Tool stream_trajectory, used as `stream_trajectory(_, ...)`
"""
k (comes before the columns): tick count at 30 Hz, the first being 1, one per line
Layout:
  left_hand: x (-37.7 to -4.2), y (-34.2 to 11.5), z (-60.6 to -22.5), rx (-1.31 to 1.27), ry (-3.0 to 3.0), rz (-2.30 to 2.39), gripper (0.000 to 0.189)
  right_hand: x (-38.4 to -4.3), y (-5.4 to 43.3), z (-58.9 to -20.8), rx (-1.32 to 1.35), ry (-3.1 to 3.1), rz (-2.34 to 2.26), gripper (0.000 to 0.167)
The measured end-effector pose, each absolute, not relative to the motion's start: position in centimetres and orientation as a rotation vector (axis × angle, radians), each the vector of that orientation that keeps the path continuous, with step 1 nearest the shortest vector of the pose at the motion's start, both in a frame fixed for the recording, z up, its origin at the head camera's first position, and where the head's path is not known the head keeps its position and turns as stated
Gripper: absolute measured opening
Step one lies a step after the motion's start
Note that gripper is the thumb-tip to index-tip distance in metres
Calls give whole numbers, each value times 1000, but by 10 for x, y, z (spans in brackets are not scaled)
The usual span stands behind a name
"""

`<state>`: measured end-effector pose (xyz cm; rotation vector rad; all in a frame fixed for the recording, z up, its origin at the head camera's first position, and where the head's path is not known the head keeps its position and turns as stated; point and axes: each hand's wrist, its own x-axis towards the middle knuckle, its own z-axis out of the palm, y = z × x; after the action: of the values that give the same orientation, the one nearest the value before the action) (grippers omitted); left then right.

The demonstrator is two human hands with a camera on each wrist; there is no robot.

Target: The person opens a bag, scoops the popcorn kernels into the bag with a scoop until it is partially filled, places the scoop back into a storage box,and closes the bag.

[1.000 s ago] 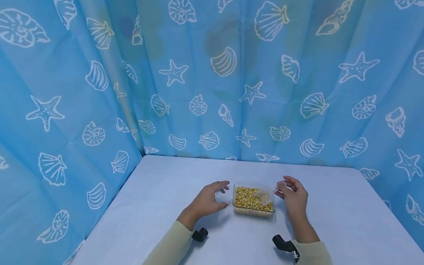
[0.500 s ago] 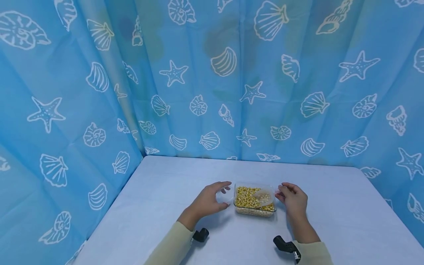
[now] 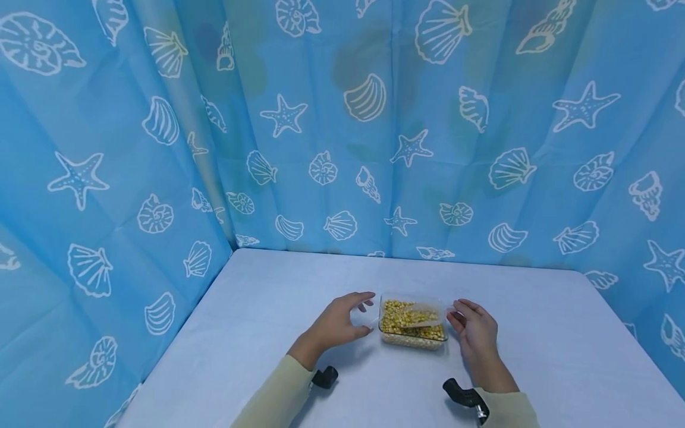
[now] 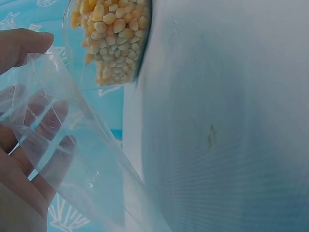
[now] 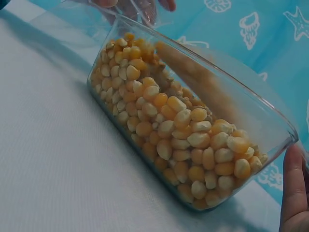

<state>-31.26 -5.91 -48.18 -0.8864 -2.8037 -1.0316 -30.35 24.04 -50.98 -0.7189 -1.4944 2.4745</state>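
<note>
A clear rectangular glass container (image 3: 412, 341) full of yellow corn kernels (image 5: 188, 140) stands on the table between both hands. At its left side my left hand (image 3: 337, 321) holds a clear plastic bag (image 4: 91, 130), thumb and curved fingers spread apart with the film between them. Through the film the fingers show in the left wrist view. My right hand (image 3: 476, 330), at the container's right end, pinches the handle end of a translucent scoop (image 3: 425, 316). Its bowl lies tilted among the kernels. The fingers' hold on the handle is mostly hidden in the right wrist view.
A white cloth-covered table (image 3: 299, 273) surrounds the container. Blue curtains (image 3: 321, 119) with white shell prints hang behind and to the left. A black wrist-worn device (image 3: 465, 397) sits under the right forearm, and another black device (image 3: 324, 378) under the left.
My right hand has lowered slightly, and the scoop has tipped and shifted within the kernels. The left hand with the bag has stayed nearly still.
</note>
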Motion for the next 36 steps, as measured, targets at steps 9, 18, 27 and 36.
stream_trajectory(9,-311,-56,-480,-847,-2821,-1022,73,-303,243,-508,-731,-1384,2566,42)
stream_trajectory(18,-308,-53,-477,-839,-2814,-1071,75,-300,246,-504,-699,-1274,2646,40)
stream_trajectory(27,-309,-47,-487,-821,-2810,-1110,78,-300,246,-499,-708,-1155,2633,38)
stream_trajectory(36,-309,-44,-489,-809,-2769,-1141,74,-299,242,-487,-712,-1122,2615,32)
